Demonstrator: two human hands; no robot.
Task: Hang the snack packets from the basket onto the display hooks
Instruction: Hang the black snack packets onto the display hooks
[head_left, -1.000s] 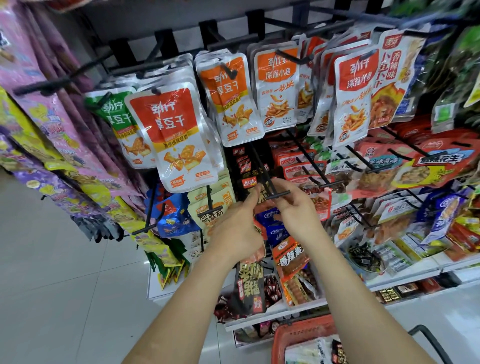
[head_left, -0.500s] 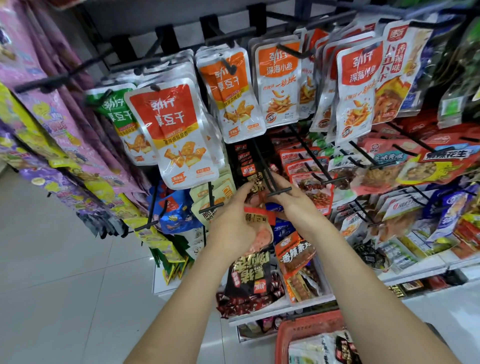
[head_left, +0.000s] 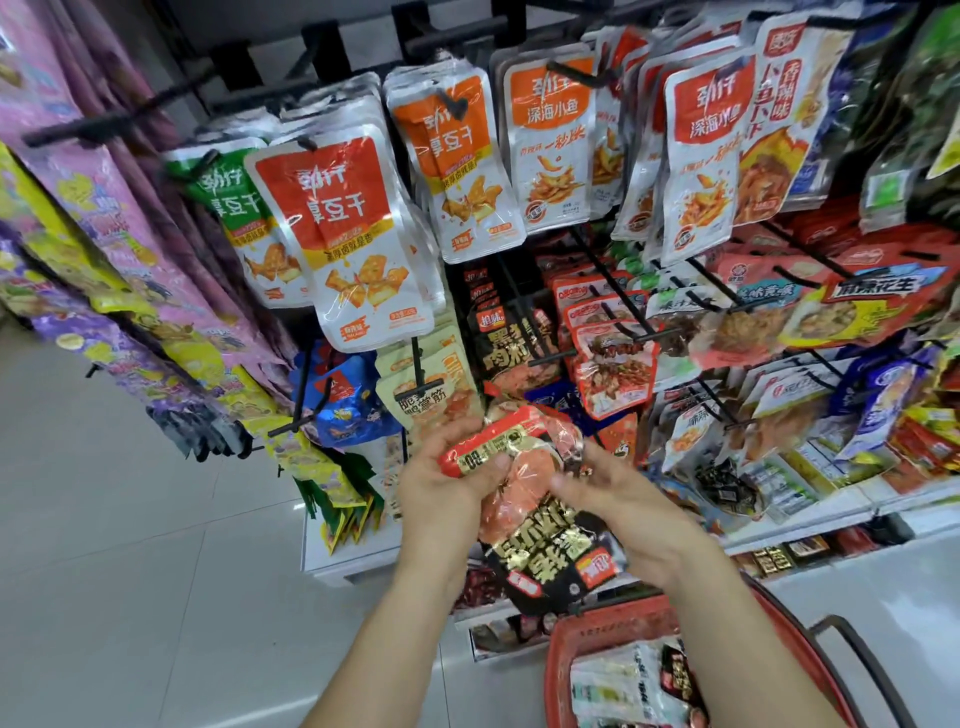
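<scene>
I hold a black-and-red snack packet in both hands, just above the red basket; whether it is one packet or several I cannot tell. My left hand curls round its top end, thumb pressed on the red strip. My right hand grips its right edge, fingers bent over it. More packets lie in the basket. Higher above the basket, a black display hook carries black packets.
</scene>
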